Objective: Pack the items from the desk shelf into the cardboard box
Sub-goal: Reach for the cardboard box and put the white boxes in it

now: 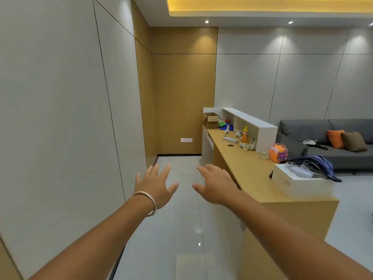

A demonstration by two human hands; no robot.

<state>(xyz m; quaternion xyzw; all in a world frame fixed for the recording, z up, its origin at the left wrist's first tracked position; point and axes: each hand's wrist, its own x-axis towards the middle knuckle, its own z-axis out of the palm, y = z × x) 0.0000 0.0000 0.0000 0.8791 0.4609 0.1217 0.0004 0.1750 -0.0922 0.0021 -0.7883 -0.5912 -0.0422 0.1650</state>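
step in hand: the approach, nothing packed yet by the look of it. left hand (154, 183) and right hand (215, 183) are both spread, holding nothing. one cardboard box (211, 120) sits well beyond the right hand; further right, one orange bottle (245, 135) and several paper cups (245, 146), count unclear. next move: get within reach.

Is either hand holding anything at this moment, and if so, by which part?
Nothing is held. The left hand and right hand are both empty, fingers spread, out over the floor.
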